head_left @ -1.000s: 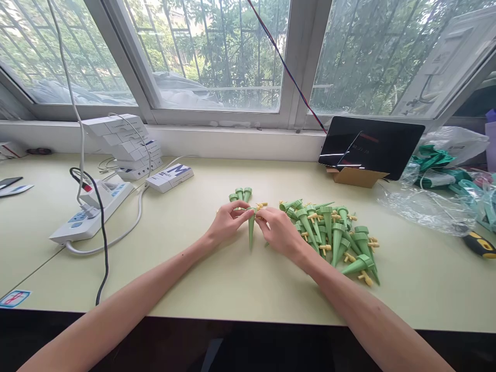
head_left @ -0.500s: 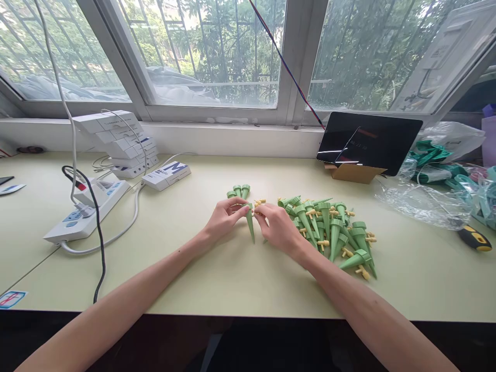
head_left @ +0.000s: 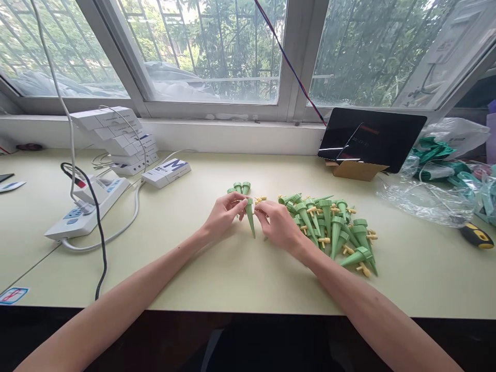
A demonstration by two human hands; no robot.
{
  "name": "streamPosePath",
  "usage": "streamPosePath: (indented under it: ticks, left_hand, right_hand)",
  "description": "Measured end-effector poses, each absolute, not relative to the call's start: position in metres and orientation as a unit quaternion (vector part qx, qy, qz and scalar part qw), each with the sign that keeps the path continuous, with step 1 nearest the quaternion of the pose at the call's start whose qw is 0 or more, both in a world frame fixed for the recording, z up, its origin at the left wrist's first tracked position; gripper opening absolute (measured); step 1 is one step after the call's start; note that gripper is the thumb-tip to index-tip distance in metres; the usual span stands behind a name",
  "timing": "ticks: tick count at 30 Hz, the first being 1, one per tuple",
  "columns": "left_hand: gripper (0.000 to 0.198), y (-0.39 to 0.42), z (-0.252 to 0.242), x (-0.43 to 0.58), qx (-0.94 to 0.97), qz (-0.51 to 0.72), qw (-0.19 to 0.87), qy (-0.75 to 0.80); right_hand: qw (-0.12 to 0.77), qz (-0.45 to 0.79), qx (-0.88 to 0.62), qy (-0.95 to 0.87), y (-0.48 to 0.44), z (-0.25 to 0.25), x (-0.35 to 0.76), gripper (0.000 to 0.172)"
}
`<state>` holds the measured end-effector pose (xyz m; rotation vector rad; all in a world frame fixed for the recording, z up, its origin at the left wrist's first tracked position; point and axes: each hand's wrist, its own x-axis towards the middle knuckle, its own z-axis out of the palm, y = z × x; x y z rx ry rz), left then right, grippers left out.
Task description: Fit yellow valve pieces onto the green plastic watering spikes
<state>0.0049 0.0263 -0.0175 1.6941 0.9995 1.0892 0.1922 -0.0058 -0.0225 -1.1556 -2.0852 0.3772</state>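
Observation:
My left hand [head_left: 222, 214] pinches a green plant watering spike [head_left: 250, 219] near its wide capped end, and its narrow tip points down toward me. Close against the spike's right side, my right hand [head_left: 278, 223] is closed with thumb and fingers together; whatever small piece sits between those fingertips is hidden. Behind my left hand stand several more green spikes [head_left: 242, 187]. To the right of my right hand lies a heap of green spikes [head_left: 326, 219], with yellow valve pieces [head_left: 324, 242] sticking out among them.
A white power strip [head_left: 89, 209] with cables lies at left, near stacked white boxes [head_left: 126, 139] and a single box [head_left: 166, 173]. A dark tablet [head_left: 372, 139] leans on a cardboard stand [head_left: 356, 170]. Clear plastic wrap [head_left: 422, 204] and a yellow-black tool [head_left: 477, 235] are at right.
The view has shifted slightly. Both hands stay together around the same spike, with only small finger movement; the spike's cap now shows more clearly beside the left fingertips.

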Motion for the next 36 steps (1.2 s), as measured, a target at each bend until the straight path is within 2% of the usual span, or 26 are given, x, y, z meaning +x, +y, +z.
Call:
streamPosePath:
  ticks: [12,36]
  left_hand:
    - [0.026,0.029,-0.021,0.002,0.667,0.450,0.436,0.404]
    - [0.024,0.034,-0.028,-0.001,0.636,0.437,0.521,0.366]
  right_hand:
    - [0.378,0.150,-0.429,-0.807,-0.005,-0.024,0.191,0.019]
    - [0.452,0.163,-0.420,-0.770,-0.002,-0.026,0.192,0.018]
